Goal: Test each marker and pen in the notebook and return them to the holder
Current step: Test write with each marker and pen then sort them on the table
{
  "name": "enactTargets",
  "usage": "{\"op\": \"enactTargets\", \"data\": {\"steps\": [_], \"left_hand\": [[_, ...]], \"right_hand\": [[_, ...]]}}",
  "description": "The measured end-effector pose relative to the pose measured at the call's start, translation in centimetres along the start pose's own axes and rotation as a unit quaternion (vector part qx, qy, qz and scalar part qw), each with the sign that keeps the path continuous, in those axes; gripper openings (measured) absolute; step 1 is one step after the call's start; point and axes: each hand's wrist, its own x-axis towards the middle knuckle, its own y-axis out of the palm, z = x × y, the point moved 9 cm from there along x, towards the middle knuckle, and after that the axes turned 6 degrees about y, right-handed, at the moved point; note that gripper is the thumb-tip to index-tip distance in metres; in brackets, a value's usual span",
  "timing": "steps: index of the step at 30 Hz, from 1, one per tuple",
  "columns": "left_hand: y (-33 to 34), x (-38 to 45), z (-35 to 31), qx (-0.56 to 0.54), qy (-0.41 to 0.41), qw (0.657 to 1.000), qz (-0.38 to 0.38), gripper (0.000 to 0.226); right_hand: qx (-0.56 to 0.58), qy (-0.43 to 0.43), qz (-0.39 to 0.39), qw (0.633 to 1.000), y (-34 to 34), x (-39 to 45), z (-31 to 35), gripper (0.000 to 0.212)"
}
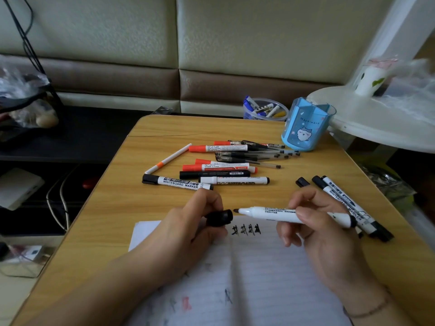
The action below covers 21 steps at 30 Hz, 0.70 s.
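Marker [289, 214], uncapped, is pinched in the right hand [322, 231], tip facing the black cap [220, 218] gripped by the left hand [188, 227] just beside.

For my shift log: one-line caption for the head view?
Left hand holds the black cap facing the uncapped whiteboard marker in the right hand, above the notebook.

We note 1 clear tub [265, 111] of small markers beyond the wooden table [164, 135], beside a white stand base [376, 123].
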Motion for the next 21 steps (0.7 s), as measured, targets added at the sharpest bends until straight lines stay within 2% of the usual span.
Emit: {"op": "enactTargets", "data": {"steps": [7,13,16,19,21], "left_hand": [[-0.9,0.0,-1.2,0.028,0.007,0.999,-0.022,0.027],[-0.4,0.0,-1.4,0.005,0.054,0.999,-0.006,0.022],[-0.3,0.0,-1.4,0.005,0.071,0.997,-0.002,0.015],[-0.5,-0.3,-1.5,0.032,0.08,0.996,-0.017,0.019],[-0.5,-0.4,-1.8,0.038,0.077,0.996,-0.019,0.024]], "right_hand": [[-0.022,-0.007,-0.008,1.0,-0.1,-0.1,0.2,0.013],[-0.056,-0.011,0.034,0.998,1.2,-0.3,0.5,0.028],[-0.048,0.006,0.045,0.998,1.5,-0.2,0.4,0.023],[-0.065,0.028,0.06,0.996,2.0,-0.3,-0.1,0.034],[-0.06,0.031,0.059,0.996,2.0,-0.5,-0.3,0.032]]}}
